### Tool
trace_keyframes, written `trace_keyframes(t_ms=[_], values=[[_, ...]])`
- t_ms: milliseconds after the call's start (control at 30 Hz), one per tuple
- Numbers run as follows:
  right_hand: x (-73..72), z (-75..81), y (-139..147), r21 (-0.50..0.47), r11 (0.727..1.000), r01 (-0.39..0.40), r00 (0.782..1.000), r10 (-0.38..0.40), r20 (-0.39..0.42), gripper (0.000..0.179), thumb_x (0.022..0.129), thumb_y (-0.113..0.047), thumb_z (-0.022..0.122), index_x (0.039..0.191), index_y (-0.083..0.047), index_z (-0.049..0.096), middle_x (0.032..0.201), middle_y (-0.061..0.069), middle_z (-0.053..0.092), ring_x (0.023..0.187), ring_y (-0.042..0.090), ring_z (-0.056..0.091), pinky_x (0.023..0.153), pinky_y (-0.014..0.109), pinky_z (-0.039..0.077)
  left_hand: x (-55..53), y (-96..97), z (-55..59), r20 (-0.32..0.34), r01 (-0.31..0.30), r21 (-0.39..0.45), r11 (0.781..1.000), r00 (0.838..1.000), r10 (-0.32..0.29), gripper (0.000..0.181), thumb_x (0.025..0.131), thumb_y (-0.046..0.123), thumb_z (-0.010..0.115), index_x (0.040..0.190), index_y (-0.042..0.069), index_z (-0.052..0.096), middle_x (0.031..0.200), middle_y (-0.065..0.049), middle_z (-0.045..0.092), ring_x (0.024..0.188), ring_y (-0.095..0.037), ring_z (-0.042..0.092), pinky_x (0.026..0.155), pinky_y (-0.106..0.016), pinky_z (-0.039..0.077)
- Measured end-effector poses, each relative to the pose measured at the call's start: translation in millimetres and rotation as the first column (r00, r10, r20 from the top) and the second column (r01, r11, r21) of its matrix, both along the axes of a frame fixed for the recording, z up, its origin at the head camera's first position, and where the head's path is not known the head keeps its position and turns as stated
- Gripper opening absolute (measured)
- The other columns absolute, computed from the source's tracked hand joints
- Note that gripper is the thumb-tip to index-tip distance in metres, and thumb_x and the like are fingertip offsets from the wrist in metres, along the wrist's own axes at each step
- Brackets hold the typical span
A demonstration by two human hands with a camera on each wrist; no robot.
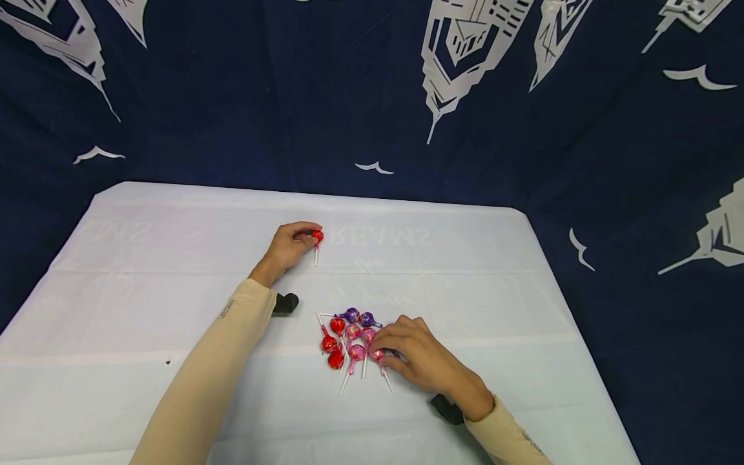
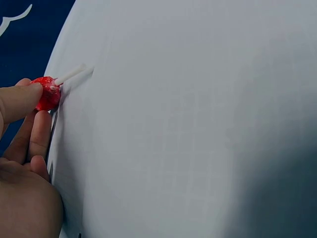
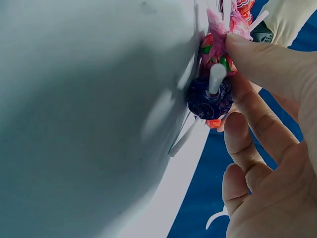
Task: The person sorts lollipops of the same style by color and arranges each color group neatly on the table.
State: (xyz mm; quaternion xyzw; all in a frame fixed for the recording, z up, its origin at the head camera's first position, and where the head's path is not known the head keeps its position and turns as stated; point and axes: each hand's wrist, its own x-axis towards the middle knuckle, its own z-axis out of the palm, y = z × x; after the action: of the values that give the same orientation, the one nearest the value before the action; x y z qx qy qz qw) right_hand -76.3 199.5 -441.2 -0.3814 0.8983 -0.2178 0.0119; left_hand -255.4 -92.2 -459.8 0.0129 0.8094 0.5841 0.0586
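Observation:
My left hand [image 1: 287, 247] pinches a red lollipop [image 1: 317, 236] between thumb and fingertips at the back of the table, its white stick pointing toward me. In the left wrist view the thumb presses on the red wrapper [image 2: 48, 94]. Nearer to me, my right hand [image 1: 420, 354] reaches into a pile of lollipops and pinches a pink one [image 1: 377, 356] at its right side. The right wrist view has the thumb on pink wrapper [image 3: 218, 49], with a dark purple lollipop [image 3: 208, 101] close by the fingers. Red lollipops [image 1: 329, 343] lie at the pile's left, purple ones [image 1: 351, 315] at its back.
A white cloth [image 1: 174, 290] covers the table, with faint lettering across it. Behind and around hangs a dark blue fabric [image 1: 261, 97] with white printed shapes. A small dark speck [image 1: 168, 362] lies on the left of the cloth. Black wrist devices [image 1: 286, 303] show at both sleeves.

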Motion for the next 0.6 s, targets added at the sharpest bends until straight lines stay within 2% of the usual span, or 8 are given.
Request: trace_keyframes(t_ms=[367,600], values=[[-0.6,0.4,0.0,0.006,1.0,0.007,1.0,-0.007,0.003,0.021,0.087,-0.022,0.079,0.107,-0.025,0.075,0.116,-0.014,0.07,0.103,0.006,0.054,0.08,0.029,0.031,-1.8,-0.8,0.6,0.022,-0.001,0.026,1.0,1.0,0.0,0.034,0.095,-0.004,0.056,0.126,0.003,0.067,0.132,-0.017,0.063,0.111,-0.021,0.051,0.088,-0.021,0.039],[-1.1,0.2,-0.7,0.0,1.0,-0.01,1.0,0.01,0.003,0.021,0.087,-0.025,0.079,0.107,-0.026,0.075,0.113,-0.016,0.071,0.101,0.005,0.054,0.08,0.029,0.03,-1.9,-1.2,-0.5,0.039,-0.007,0.024,1.0,0.999,0.006,0.033,0.095,-0.003,0.058,0.126,0.005,0.068,0.132,-0.015,0.062,0.105,-0.018,0.049,0.086,-0.022,0.039]])
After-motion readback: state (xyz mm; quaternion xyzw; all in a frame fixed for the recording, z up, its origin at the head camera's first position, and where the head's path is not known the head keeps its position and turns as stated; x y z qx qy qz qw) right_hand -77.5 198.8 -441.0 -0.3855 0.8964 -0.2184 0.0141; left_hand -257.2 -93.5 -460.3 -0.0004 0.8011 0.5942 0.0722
